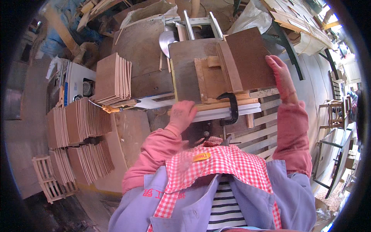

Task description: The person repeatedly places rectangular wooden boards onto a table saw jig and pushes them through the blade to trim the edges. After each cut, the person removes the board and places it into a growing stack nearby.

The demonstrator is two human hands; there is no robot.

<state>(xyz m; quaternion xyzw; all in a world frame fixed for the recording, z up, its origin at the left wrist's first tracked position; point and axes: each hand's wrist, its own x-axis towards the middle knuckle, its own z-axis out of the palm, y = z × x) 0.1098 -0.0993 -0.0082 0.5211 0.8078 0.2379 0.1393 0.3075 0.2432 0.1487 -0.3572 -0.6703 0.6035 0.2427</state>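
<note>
At the right end of the saw table, my right hand (281,75) grips the right edge of a brown board (249,58), fingertips on its top face. That board leans beside a stack of narrower boards (228,63). My left hand (183,115) is closed over the left part of a wooden strip (220,106) along the table's near side, partly hiding it. Beneath the strip runs a silvery metal rail (212,115). A black C-clamp (233,109) grips strip and rail between my two hands. Farther off, a round saw blade (167,42) stands above the table.
Stacked brown boards (112,79) stand at the table's left corner. More board stacks (87,120) are on the lower left. A wooden jig (205,77) lies near the board stack. Pale slats (259,133) extend below the right end. A dark metal beam (288,50) stands at the right.
</note>
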